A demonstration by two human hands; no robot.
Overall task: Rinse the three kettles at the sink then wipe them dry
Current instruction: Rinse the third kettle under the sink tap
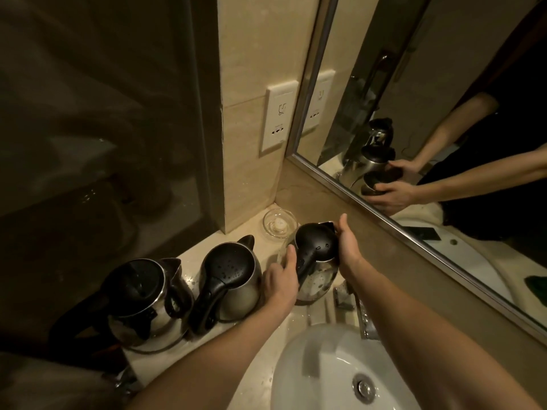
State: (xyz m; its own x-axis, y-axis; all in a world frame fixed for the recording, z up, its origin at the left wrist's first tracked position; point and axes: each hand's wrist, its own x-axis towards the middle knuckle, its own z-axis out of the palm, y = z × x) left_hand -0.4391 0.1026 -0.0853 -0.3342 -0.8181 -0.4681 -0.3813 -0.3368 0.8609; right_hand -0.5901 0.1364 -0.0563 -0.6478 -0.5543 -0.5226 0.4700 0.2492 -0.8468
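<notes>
Three steel kettles with black lids and handles stand in a row on the beige counter (284,324) left of the sink (325,368). The left kettle (142,303) and the middle kettle (231,279) stand untouched, with water drops on the middle lid. The right kettle (315,261) stands nearest the mirror, drops on its steel body. My left hand (281,279) holds its left side beside the handle. My right hand (347,247) holds its right side near the spout, thumb along the lid's edge.
A glass dish (279,224) with a small white object stands behind the kettles in the corner. The chrome faucet (364,318) sits right of the kettle under my right forearm. A wall socket (276,116) and a large mirror (444,113) are behind. Dark glass bounds the left.
</notes>
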